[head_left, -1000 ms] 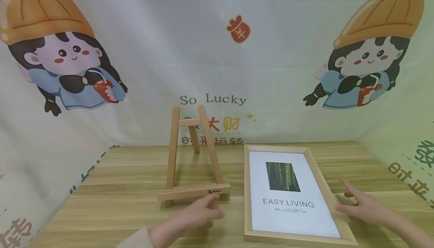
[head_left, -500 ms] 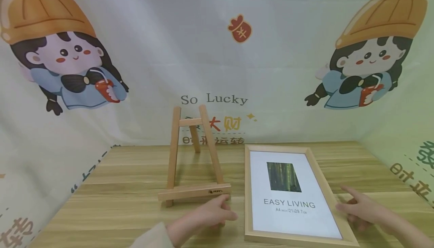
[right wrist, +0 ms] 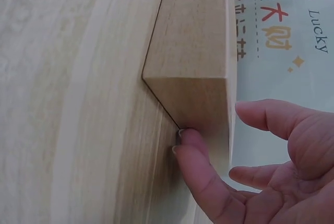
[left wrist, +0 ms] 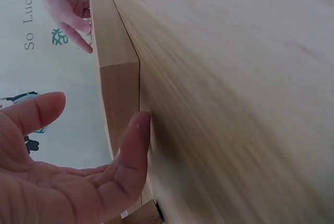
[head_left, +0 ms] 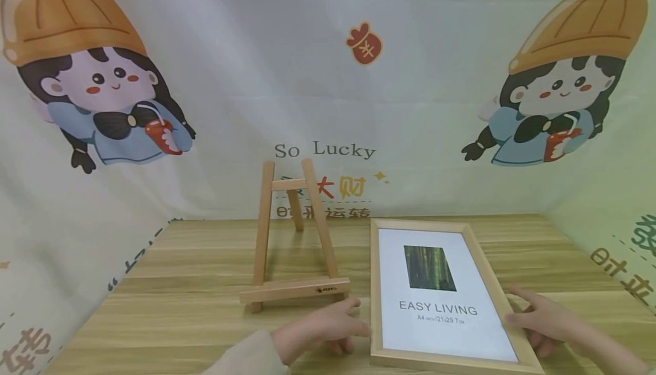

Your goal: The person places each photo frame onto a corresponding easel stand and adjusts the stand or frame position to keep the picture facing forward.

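Observation:
A wooden picture frame (head_left: 376,284) lies flat on the table with its printed "EASY LIVING" sheet (head_left: 425,275) facing up. My left hand (head_left: 328,326) is at the frame's left side, fingers spread and fingertips right at the edge. At the opposite side is my right hand (head_left: 550,321). The right wrist view shows fingertips (right wrist: 192,143) low against the frame's side (right wrist: 190,31), with the thumb near the top edge. In the left wrist view, one fingertip overlaps the base of the frame's side (left wrist: 121,98), while the thumb stays apart from it.
A small wooden easel (head_left: 294,291) stands upright to the left of the frame, its ledge just beyond my left hand. The wood-grain table (head_left: 169,289) ends at a printed cloth backdrop (head_left: 420,107), which also hangs at both sides.
My left hand has moved right, from in front of the easel to the frame's left edge. My right hand has lowered its fingers to the frame's right edge. Frame and easel have not moved.

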`<state>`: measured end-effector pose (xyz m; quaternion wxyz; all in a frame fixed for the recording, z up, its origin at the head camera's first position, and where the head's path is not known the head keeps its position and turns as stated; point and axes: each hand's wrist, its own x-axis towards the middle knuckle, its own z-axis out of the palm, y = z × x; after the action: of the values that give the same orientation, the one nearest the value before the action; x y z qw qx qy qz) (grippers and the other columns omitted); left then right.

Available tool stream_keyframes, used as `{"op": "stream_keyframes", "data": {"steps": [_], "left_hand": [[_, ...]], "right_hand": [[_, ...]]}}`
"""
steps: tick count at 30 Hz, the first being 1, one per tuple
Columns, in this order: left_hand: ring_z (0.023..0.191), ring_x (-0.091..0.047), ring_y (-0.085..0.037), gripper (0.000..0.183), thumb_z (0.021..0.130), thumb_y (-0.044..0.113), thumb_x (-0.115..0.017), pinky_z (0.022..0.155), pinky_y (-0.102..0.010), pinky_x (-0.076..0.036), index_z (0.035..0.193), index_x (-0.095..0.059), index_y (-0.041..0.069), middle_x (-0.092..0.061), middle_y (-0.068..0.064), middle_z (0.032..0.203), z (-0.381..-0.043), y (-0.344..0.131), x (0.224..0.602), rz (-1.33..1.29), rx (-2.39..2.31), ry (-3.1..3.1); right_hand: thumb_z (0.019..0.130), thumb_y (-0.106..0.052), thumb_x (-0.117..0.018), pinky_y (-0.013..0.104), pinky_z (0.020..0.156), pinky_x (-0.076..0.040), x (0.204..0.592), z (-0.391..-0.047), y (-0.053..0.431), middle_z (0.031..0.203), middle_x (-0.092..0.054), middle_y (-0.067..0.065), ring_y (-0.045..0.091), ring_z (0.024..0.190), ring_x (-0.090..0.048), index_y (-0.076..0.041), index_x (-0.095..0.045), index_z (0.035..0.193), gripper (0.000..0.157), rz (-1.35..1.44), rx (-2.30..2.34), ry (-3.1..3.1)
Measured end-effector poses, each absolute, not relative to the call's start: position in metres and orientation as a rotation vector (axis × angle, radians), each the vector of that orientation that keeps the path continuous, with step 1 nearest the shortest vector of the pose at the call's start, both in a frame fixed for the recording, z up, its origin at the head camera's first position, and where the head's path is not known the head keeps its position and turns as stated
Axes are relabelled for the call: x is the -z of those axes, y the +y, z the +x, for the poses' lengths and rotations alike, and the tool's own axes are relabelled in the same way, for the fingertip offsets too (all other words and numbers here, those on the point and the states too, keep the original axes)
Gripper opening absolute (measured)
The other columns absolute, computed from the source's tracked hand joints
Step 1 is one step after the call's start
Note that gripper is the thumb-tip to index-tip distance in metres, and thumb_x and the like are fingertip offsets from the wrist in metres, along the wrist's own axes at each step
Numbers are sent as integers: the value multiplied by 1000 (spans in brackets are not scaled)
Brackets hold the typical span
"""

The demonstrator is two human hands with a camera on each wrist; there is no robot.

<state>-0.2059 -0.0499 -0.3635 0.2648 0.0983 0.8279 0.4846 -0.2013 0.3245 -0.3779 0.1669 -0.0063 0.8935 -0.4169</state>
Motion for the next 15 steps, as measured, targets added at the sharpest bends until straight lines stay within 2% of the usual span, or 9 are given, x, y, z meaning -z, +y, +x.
{"op": "stream_keyframes", "data": {"steps": [4, 10, 15], "left_hand": [[58, -49, -15, 69, 81, 17, -64, 52, -27, -47, 139, -31, 1, -56, -9, 85, -206, -46, 363, 271, -1276, 2246], [51, -47, -12, 70, 81, 14, -63, 42, -19, -39, 140, -29, -2, -57, -8, 84, -209, -40, 365, 286, -1265, 2242], [49, -47, -12, 68, 81, 14, -62, 41, -19, -37, 140, -29, -1, -57, -7, 80, -214, -36, 368, 297, -1216, 2256]], "right_hand": [[89, -21, -57, 33, 50, -55, 377, -201, 322, 80, -61, 5, 23, 60, -65, 17, -7, 134, 78, -30, 1192, 2522], [87, -19, -58, 30, 48, -54, 378, -201, 319, 75, -61, 5, 22, 57, -64, 16, -9, 135, 77, -3, 1170, 2529], [87, -15, -57, 31, 47, -54, 380, -202, 317, 69, -63, 7, 23, 55, -64, 17, -9, 134, 75, -24, 1167, 2525]]}}
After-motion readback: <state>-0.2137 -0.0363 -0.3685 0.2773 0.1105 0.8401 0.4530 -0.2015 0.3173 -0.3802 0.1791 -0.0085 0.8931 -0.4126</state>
